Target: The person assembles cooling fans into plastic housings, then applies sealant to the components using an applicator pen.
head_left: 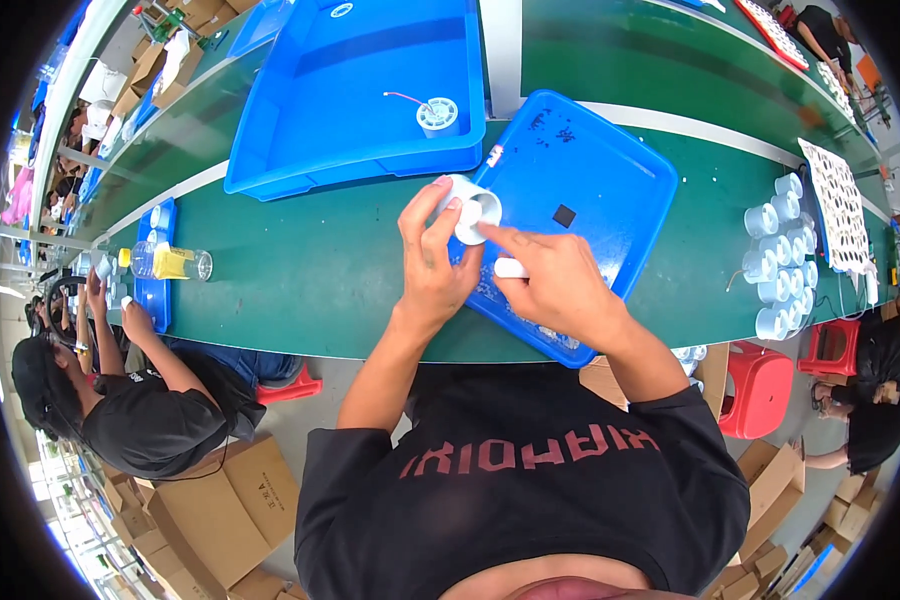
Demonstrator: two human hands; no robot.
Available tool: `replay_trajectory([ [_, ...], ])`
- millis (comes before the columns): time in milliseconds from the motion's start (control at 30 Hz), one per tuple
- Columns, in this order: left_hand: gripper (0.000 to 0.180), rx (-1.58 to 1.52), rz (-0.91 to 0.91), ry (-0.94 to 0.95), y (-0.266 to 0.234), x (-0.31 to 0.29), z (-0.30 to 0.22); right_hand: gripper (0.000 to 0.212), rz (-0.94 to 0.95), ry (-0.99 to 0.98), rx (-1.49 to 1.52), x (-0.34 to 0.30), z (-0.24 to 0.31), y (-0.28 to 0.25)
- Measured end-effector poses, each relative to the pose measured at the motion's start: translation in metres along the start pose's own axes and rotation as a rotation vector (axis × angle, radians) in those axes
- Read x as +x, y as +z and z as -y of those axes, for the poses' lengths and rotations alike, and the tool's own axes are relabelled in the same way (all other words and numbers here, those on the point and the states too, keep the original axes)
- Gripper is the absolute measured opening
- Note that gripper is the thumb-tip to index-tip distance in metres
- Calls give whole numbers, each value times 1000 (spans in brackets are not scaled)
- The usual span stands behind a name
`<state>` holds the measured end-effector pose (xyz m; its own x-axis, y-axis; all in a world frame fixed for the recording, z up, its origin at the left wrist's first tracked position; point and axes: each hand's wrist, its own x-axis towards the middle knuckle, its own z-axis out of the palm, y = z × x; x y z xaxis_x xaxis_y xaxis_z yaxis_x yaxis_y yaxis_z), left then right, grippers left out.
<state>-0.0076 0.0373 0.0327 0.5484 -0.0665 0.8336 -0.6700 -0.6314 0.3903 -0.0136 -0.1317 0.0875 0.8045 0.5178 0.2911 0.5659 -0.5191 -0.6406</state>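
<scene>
My left hand (430,262) is wrapped round a white cylindrical plastic cup (460,188), its open mouth tilted toward my right hand. A paler round part shows inside the mouth. My right hand (562,285) reaches its index finger to the cup's rim. Between the thumb and curled fingers of that hand sits a small white rounded piece (511,268), mostly hidden. Both hands are over the left side of a shallow blue tray (625,190). On the tray lie a black square pad (564,215), small black bits (555,130) and clear scraps near its front edge.
A deep blue bin (355,100) stands behind, holding a white round part (437,117) with a red wire. White cups (775,265) cluster at right beside a white perforated sheet (836,205). A bottle (172,262) lies at left, near a seated co-worker (150,410). Red stools (755,390) flank the green bench.
</scene>
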Motion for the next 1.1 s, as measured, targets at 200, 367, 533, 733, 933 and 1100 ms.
replay_trajectory([
  [200, 69, -20, 27, 21, 1, -3, 4, 48, -20, -84, 73, 0, -10, 5],
  [367, 67, 30, 23, 6, -1, 0, 3, 48, -2, -2, 16, 1, -4, 6],
  [533, 67, 9, 44, -19, -1, -1, 6, 44, 9, 66, -41, 2, 1, 5],
  [733, 67, -49, 45, -35, -3, 3, 3, 46, -73, 51, 30, 0, -1, 2],
  [933, 66, -71, 49, 12, 0, 9, 1, 45, -139, 51, 106, -5, -3, 0],
  [1100, 64, -113, 82, -2, 1, 7, -1, 46, -192, -4, 63, -7, -4, -1],
])
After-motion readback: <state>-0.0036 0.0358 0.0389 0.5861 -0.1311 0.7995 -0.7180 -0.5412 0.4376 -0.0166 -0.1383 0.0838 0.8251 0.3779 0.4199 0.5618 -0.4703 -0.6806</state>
